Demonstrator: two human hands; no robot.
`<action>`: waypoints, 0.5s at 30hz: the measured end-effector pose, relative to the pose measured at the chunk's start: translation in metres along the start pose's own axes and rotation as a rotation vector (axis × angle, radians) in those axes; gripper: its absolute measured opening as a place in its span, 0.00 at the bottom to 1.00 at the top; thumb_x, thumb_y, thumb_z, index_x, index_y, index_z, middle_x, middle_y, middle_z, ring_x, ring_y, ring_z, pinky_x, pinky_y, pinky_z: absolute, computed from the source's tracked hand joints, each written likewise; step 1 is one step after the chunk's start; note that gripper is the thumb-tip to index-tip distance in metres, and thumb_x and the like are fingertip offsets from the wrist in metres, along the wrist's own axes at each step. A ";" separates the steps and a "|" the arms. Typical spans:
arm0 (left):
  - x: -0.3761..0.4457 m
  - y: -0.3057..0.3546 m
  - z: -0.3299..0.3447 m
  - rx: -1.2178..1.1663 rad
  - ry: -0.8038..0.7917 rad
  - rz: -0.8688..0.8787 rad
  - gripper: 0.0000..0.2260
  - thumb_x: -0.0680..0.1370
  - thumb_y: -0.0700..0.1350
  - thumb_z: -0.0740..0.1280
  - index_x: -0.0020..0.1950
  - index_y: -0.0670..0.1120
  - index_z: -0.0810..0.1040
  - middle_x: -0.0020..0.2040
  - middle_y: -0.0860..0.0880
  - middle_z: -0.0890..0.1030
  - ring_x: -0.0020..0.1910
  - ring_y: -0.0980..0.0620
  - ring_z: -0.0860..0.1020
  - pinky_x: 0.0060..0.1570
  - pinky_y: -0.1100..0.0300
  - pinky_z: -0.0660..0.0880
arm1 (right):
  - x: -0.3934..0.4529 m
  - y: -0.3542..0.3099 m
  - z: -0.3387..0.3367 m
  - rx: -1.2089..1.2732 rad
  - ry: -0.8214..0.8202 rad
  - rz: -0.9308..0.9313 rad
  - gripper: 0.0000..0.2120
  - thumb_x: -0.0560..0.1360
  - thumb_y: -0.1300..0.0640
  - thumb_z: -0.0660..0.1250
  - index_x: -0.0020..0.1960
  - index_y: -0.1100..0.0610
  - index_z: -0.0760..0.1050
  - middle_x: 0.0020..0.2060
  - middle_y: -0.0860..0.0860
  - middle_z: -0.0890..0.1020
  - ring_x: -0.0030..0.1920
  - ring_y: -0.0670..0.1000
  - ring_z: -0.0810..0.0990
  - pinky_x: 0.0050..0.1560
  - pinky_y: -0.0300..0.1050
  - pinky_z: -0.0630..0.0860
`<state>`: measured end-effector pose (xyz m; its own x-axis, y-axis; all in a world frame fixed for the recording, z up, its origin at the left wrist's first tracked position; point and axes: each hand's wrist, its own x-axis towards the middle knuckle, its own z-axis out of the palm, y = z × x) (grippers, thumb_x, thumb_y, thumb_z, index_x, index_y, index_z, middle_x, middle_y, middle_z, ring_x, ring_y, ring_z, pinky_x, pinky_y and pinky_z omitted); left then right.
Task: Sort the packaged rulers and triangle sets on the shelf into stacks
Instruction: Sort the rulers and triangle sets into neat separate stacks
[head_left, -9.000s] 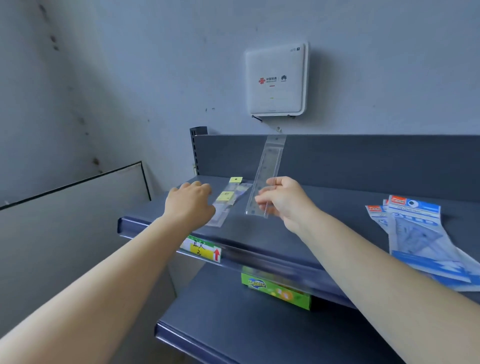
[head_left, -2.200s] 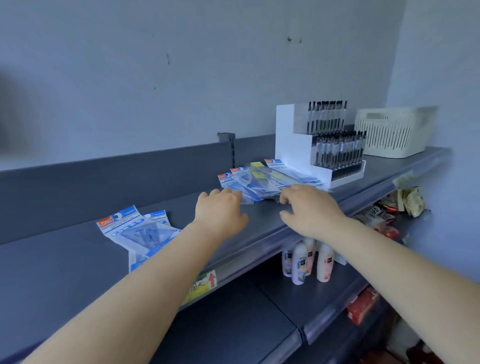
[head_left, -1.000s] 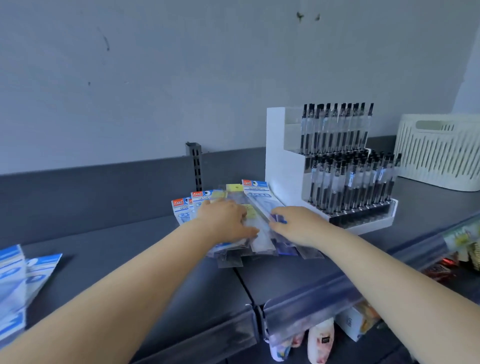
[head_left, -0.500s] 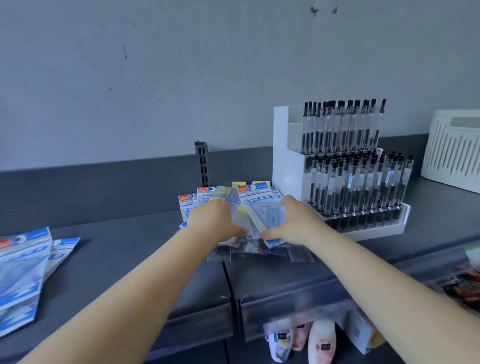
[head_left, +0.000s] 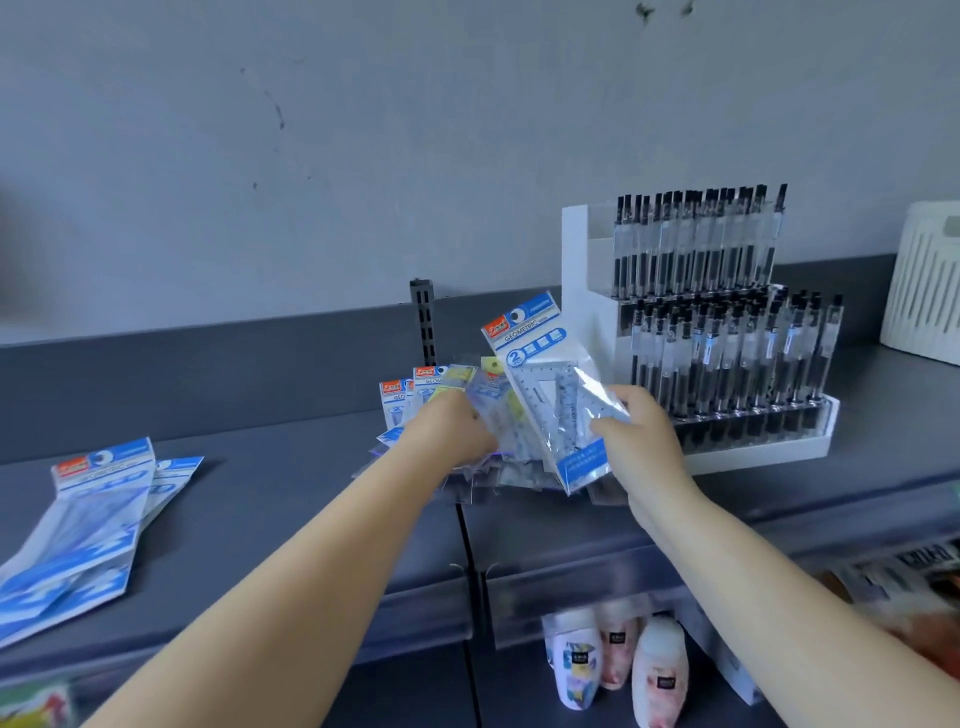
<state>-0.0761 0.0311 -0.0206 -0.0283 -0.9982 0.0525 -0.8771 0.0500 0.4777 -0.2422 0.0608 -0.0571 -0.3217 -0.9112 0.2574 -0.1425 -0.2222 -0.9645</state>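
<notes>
On the far left of the dark shelf lies a neat stack of triangle sets in blue and white bags, well apart from the rest. That is my guess for where the next bag should go. In the middle sits a mixed pile of ruler packs and triangle packs, fanned out and messy. The left hand rests on top of this pile with its fingers curled down into the bags — it seems to hold them, but I cannot tell how many. Just to the right, the right hand pinches one triangle set by its lower edge, thumb on the front, and the bag is lifted and tilted up off the pile. To do this step well, keep the left hand pressing the pile so no other slippery bag slides along. Hold the lifted bag firmly, because the plastic looks slick. Carry it low and flat to the left stack, and line up the top edges. Mind the pen stand close on the right — a bump could knock pens over.
</notes>
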 end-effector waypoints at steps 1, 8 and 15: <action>0.002 -0.001 0.000 -0.054 0.027 0.018 0.15 0.75 0.41 0.66 0.31 0.47 0.64 0.31 0.50 0.66 0.34 0.48 0.68 0.27 0.63 0.62 | -0.001 -0.001 -0.001 0.049 0.020 0.003 0.13 0.74 0.68 0.58 0.54 0.56 0.71 0.45 0.52 0.77 0.41 0.51 0.76 0.40 0.44 0.71; -0.007 -0.024 -0.020 -0.760 0.111 -0.012 0.06 0.77 0.35 0.56 0.42 0.43 0.69 0.34 0.48 0.73 0.29 0.52 0.65 0.26 0.63 0.59 | -0.006 -0.019 0.018 0.265 -0.017 0.046 0.09 0.74 0.68 0.65 0.52 0.57 0.73 0.47 0.55 0.81 0.45 0.55 0.81 0.42 0.49 0.76; -0.036 -0.097 -0.062 -1.022 0.061 -0.016 0.07 0.74 0.33 0.68 0.46 0.43 0.77 0.34 0.49 0.82 0.26 0.56 0.77 0.25 0.65 0.73 | -0.038 -0.041 0.093 0.337 -0.231 0.038 0.10 0.73 0.68 0.68 0.46 0.55 0.72 0.46 0.51 0.83 0.45 0.52 0.83 0.38 0.47 0.79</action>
<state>0.0399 0.0642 -0.0143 0.0292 -0.9971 0.0709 -0.0479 0.0695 0.9964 -0.1369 0.0723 -0.0331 -0.0968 -0.9663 0.2386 0.1926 -0.2533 -0.9480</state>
